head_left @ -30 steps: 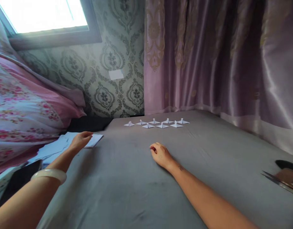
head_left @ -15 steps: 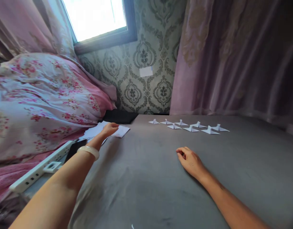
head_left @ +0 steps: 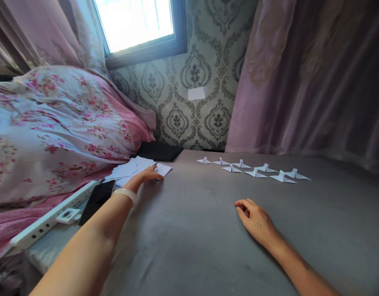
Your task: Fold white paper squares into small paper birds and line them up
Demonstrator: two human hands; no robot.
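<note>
My left hand (head_left: 150, 173), with a pale bangle (head_left: 128, 195) at the wrist, reaches over the near left corner of a small stack of white paper (head_left: 164, 169). Its fingers are stretched out and partly apart; whether the fingertips touch the stack I cannot tell. Just behind that hand lies a spread of loose white sheets (head_left: 132, 165). My right hand (head_left: 255, 218) rests on the grey cloth surface (head_left: 189, 230), fingers loosely curled and nothing seen in them. Beyond it stand several folded white paper figures (head_left: 255, 173) with pointed wings, in two rough rows.
At the left lie a white power strip (head_left: 44, 226) with a plugged-in charger (head_left: 68, 215) and a dark phone (head_left: 97, 200). A flat black item (head_left: 160, 151) sits by the wall. Floral bedding (head_left: 63, 115) rises at left, and a pink curtain (head_left: 251, 111) hangs at the back right.
My left hand has moved a little nearer and right, its fingers now lower by the small stack's edge. My right hand stays curled on the cloth. The whole view has shifted slightly.
</note>
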